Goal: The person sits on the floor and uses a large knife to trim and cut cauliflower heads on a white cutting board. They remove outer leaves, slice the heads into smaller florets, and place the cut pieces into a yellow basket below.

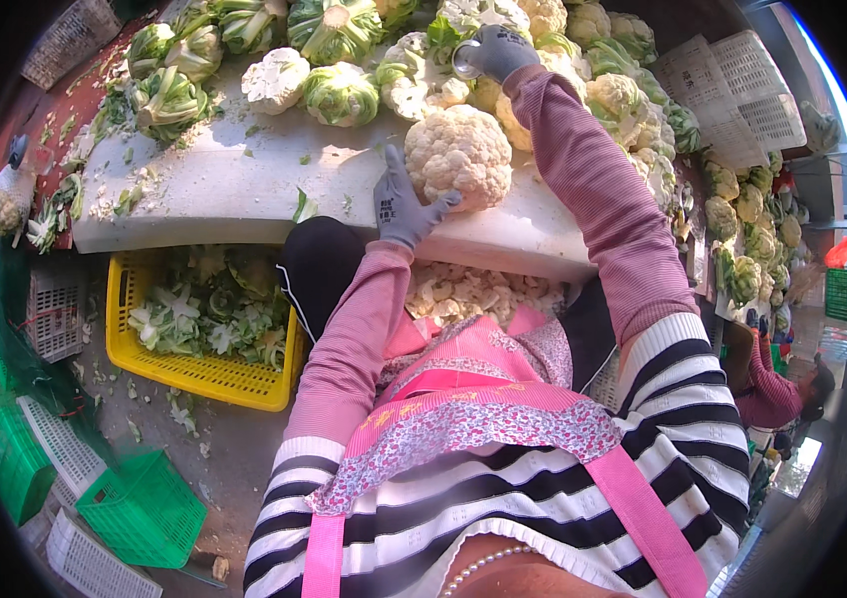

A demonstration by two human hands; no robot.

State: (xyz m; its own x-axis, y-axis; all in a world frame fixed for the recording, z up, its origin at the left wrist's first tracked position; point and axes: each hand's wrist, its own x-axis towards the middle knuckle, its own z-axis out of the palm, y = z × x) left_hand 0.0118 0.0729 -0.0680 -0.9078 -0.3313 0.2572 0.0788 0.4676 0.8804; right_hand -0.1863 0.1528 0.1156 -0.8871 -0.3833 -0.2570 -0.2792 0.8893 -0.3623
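A large trimmed cauliflower head [459, 158] rests on the white work surface [222, 187]. My left hand [407, 205], in a grey glove, holds it at its lower left, fingers along the side and thumb at the near edge. Farther off, my right hand [500, 54], also gloved in grey, is closed round a shiny curved metal tool [466, 60]; its handle is hidden in the palm. That hand is over the piled cauliflowers, beside a leafy head. A trimmed head [275, 81] and a leafy one [341, 94] lie to the left of the pile.
Leafy cauliflowers [169, 103] sit at the back left. Below the surface are a yellow crate [199, 385] of leaves and, between my knees, cauliflower trimmings [476, 291]. Green crates [143, 508] stand at lower left, white crates [760, 90] at upper right. Another person [767, 389] is at far right.
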